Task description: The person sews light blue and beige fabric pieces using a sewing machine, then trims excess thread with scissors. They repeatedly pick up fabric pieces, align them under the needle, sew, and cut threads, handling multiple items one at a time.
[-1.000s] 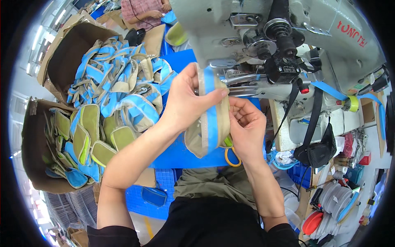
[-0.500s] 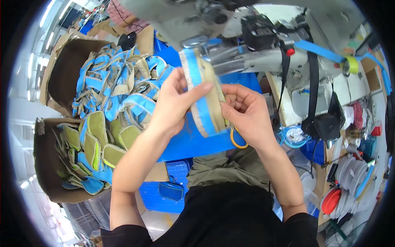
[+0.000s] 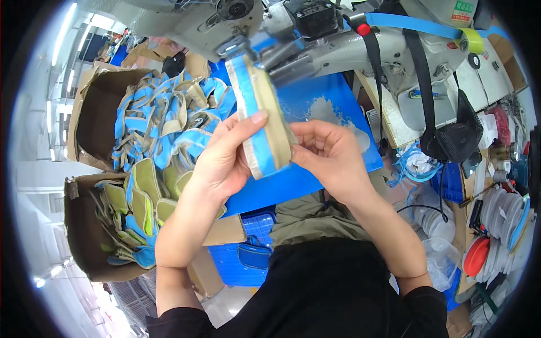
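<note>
A curved fabric band (image 3: 277, 127), beige with a blue stripe and pale edge, stands upright between my hands at the sewing machine (image 3: 315, 62). Its upper end meets the machine's foot area, which is blurred. My left hand (image 3: 222, 160) grips the band from the left, thumb flat over the blue stripe and fingers behind it. With thumb and forefinger, my right hand (image 3: 332, 160) pinches the band's right edge, its other fingers curled. Below lies a blue work surface (image 3: 248, 197).
On the left, blue-and-beige fabric strips (image 3: 163, 121) are heaped beside a cardboard box (image 3: 104, 121). A lower box (image 3: 84, 225) holds green fabric pieces (image 3: 143, 180). A blue tape (image 3: 414, 22) and black straps (image 3: 420, 84) hang by the machine. White reels (image 3: 499, 208) stand right.
My view has shifted, so the machine sits higher and further left. My left thumb is lower on the band. The orange ring by my right hand is out of sight.
</note>
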